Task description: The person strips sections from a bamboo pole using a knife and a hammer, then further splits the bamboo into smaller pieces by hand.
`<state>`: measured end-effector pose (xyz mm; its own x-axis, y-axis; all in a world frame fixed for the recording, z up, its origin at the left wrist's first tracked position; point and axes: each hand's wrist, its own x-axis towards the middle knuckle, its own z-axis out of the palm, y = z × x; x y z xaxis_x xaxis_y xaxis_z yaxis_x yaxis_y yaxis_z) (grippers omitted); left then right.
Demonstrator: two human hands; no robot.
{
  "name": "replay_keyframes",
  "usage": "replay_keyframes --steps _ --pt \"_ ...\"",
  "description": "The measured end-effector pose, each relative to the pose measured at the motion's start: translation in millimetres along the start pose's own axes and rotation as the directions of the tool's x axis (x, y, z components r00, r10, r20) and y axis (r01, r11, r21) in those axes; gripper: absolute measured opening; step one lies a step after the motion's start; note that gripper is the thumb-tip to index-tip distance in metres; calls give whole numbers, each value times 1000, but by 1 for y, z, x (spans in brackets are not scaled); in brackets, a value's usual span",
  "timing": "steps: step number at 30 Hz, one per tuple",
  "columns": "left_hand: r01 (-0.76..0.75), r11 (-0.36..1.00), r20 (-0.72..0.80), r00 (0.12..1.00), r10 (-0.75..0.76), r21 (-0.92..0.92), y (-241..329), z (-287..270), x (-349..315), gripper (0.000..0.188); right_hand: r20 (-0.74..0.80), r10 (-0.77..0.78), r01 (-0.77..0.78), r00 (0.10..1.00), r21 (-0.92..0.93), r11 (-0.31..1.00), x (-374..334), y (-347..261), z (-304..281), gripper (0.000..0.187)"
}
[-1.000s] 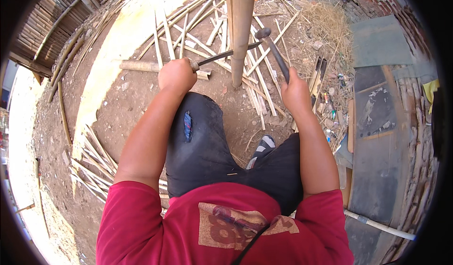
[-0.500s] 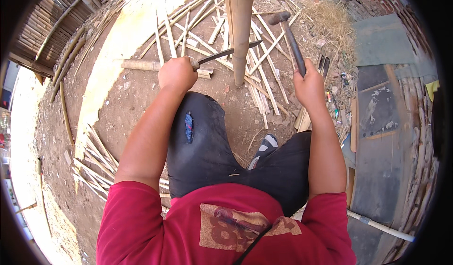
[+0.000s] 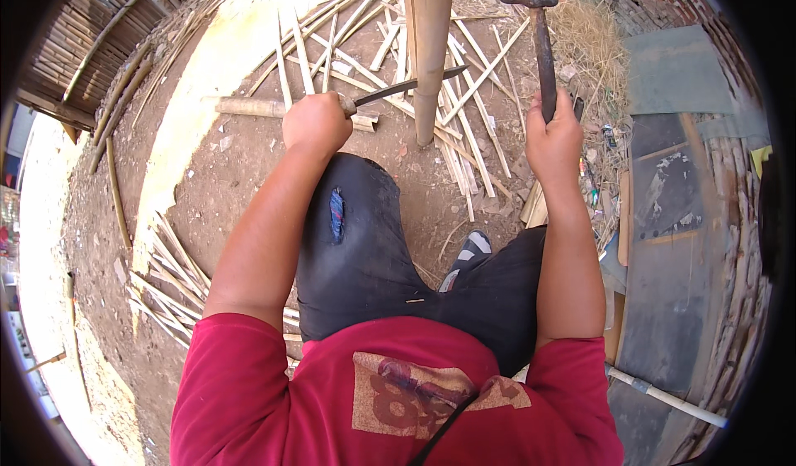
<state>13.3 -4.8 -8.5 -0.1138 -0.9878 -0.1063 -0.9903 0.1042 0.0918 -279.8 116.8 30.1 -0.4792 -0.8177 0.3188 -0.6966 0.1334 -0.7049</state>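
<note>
The bamboo pole [image 3: 428,35] stands upright on the dirt ground [image 3: 249,172] ahead of the person's knees. Left of the pole, the left hand [image 3: 317,123] is wrapped around the handle of a long knife [image 3: 385,93]; its blade reaches the pole, which hides a middle stretch, and the tip shows on the pole's right side. Right of the pole and apart from it, the right hand [image 3: 554,138] grips a hammer [image 3: 543,51], head up. Split bamboo strips [image 3: 489,133] lie on both sides of the pole, with 1 bamboo length [image 3: 253,107] to its left.
</note>
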Motion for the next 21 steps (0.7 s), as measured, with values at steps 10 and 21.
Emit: replay_keyframes --steps 10,21 --pt "29 1000 6 1000 -29 3 0 1 4 27 6 77 -76 997 -42 996 1 12 2 21" --pt "0 1000 -32 1000 1 22 8 -4 5 27 2 43 -43 999 -92 995 6 22 1 21"
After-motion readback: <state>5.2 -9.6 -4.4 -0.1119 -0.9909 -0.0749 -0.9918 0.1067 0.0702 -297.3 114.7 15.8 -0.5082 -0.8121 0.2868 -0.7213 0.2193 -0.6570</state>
